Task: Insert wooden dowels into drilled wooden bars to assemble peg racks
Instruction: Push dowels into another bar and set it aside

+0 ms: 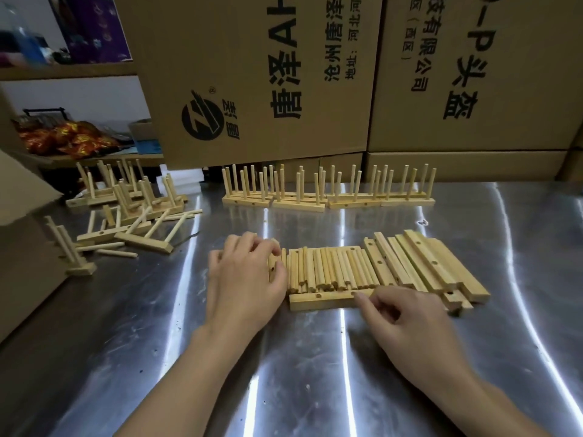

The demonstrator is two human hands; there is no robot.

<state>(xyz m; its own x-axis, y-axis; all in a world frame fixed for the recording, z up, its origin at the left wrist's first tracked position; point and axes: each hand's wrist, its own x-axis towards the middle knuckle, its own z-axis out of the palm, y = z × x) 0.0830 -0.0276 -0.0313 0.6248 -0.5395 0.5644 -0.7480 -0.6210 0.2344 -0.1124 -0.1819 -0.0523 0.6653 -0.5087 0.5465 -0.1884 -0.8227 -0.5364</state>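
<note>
A row of loose wooden dowels [331, 268] lies side by side on the metal table [315, 373]. In front of the dowels lies a drilled wooden bar [321, 301]. My left hand [246, 279] rests at the left end of the dowel row, its curled fingers and thumb around a drilled wooden piece there. My right hand [407, 320] touches the right end of the front bar with its fingertips, fingers curled. More drilled bars [422, 266] lie stacked to the right of the dowels.
Finished peg racks [328, 190] stand in a row at the table's back. A jumbled pile of racks [126, 212] lies at the left. Large cardboard boxes [315, 74] wall off the back, and another box [28, 241] stands at the left edge.
</note>
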